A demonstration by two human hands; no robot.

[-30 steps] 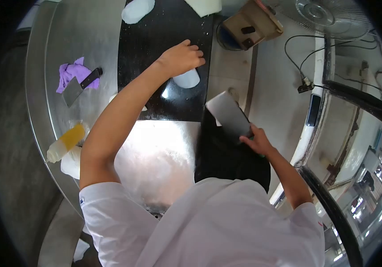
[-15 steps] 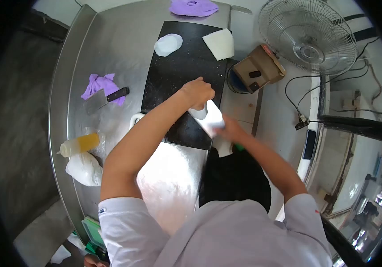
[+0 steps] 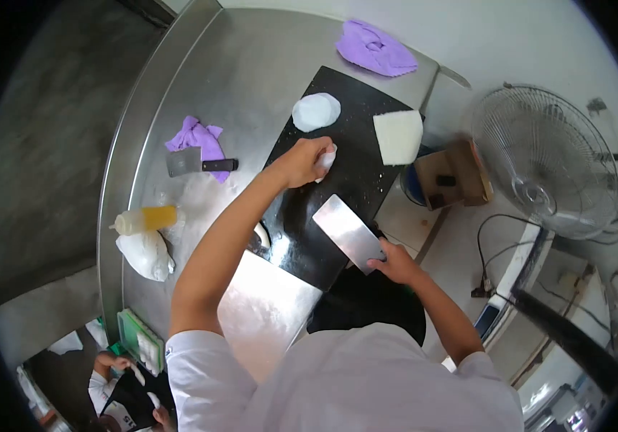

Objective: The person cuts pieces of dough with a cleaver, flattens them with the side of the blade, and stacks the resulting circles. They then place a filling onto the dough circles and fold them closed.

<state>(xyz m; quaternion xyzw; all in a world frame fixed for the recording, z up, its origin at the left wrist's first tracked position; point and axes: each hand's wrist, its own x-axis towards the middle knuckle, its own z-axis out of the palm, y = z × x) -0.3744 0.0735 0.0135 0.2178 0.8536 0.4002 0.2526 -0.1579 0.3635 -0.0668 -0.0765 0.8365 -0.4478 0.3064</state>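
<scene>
Over the black board (image 3: 291,216), my left hand (image 3: 307,163) is closed around a small white dough piece (image 3: 327,163), mostly covered by the fingers. My right hand (image 3: 397,263) grips a cleaver (image 3: 345,229) by its handle end; its broad metal blade lies flat over the board's near right part. Beyond my left hand sits a round white dough-like lump (image 3: 316,112). A whitish square pad (image 3: 399,137) rests at the board's right edge. Part of a white strip (image 3: 261,235) shows beside my left forearm, which hides the rest.
A second cleaver (image 3: 219,165) lies across a purple cloth (image 3: 204,140) on the left. Near it are a yellow squeeze bottle (image 3: 147,219) and a white bag (image 3: 145,255). Another purple cloth (image 3: 376,48), a cardboard box (image 3: 453,175) and a fan (image 3: 546,162) stand farther off. Another person (image 3: 132,392) is at lower left.
My hands have moved apart. The left now holds the white piece farther up the board, and the cleaver has come away to the right. The view has turned, and the other person shows more.
</scene>
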